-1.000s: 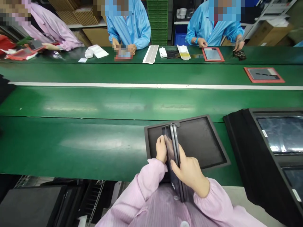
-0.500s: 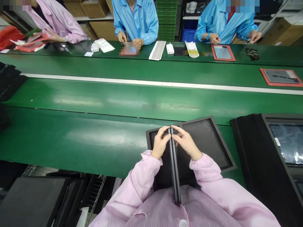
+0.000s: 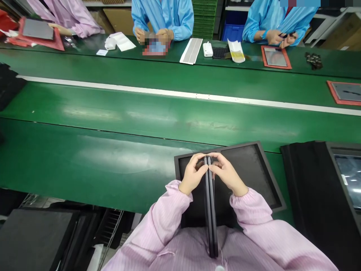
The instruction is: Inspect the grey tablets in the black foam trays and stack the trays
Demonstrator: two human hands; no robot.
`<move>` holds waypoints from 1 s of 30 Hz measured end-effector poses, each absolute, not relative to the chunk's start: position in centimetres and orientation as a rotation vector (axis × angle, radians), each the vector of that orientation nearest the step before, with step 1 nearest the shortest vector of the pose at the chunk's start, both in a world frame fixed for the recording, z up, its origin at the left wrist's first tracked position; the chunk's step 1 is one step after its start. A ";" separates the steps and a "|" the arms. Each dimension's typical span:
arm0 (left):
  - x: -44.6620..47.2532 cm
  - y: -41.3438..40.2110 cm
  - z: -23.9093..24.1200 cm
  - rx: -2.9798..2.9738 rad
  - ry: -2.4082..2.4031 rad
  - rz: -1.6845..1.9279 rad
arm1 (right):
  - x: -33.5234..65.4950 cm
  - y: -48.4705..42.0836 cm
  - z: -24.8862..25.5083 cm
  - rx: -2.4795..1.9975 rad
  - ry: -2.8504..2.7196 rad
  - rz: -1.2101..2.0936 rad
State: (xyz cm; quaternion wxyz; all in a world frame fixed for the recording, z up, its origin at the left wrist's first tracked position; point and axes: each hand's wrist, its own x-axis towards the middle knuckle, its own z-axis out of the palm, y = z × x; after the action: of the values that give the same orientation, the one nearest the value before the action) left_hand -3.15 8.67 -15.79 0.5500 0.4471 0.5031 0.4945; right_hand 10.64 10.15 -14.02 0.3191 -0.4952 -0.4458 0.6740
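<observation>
Two thin dark panels (image 3: pixel 211 210), held edge-up and pressed face to face, stand over the near edge of the green tabletop (image 3: pixel 113 158), their lower ends near the person's pink-sleeved chest. The tabletop is a long, glossy green belt with soft reflections and a white stripe (image 3: pixel 169 94) running lengthwise. At far left lie red trays (image 3: pixel 42 39) beside a person in pink. Below the near edge, dark flat foam sheets (image 3: pixel 34 237) sit on a wire rack. The left hand (image 3: pixel 193 175) pinches the panels' top edge from the left, its grip closed on them with fingers curled. The right hand (image 3: pixel 227 174) mirrors it, its grip likewise pinching the panels' top from the right. Beneath both lies a shallow, matte black rectangular tray (image 3: pixel 254 169) with a raised rim. Across the belt, two people in blue coats work at red-framed plates (image 3: pixel 275 57); white strips (image 3: pixel 191 51) and a small white box (image 3: pixel 208 49) lie between them. At right stands a black foam carrier (image 3: pixel 310 188) holding a glossy screen (image 3: pixel 351 177).
</observation>
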 end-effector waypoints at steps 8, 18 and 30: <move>-4.1 7.7 -16.3 1.158 0.958 1.114 | 11.9 9.6 -13.7 -1.169 -1.331 1.841; -4.6 6.8 -16.0 1.250 0.973 1.062 | 12.0 8.9 -13.3 -1.140 -1.342 1.832; -5.4 6.5 -16.0 1.453 0.940 0.969 | 12.6 8.4 -13.3 -1.099 -1.402 1.856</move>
State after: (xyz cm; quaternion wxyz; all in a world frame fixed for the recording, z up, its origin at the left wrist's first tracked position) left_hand -5.36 6.52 -15.99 0.5473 0.6133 0.3965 0.4088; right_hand 12.56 8.37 -13.29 0.2807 -0.4100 -0.5229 0.6926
